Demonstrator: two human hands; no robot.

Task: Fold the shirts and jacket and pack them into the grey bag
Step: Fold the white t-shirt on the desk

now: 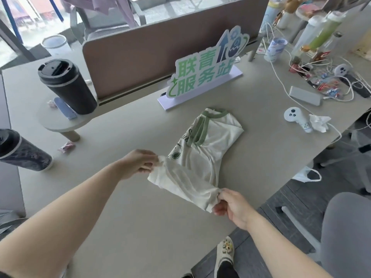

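Shirt (202, 157) is lying half-folded on the table (124, 217); I'm pinching its hem corners with left hand (138, 163) and right hand (232, 207), and should be lifting both evenly toward the collar.

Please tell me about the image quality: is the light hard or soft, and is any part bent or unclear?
Head view: soft daylight, only faint shadows under the shirt and the hands pinching its hem, left hand, right hand; wide-angle lens bends the table edges and stretches the forearms; clutter at top right is slightly blurred; windows look washed out.
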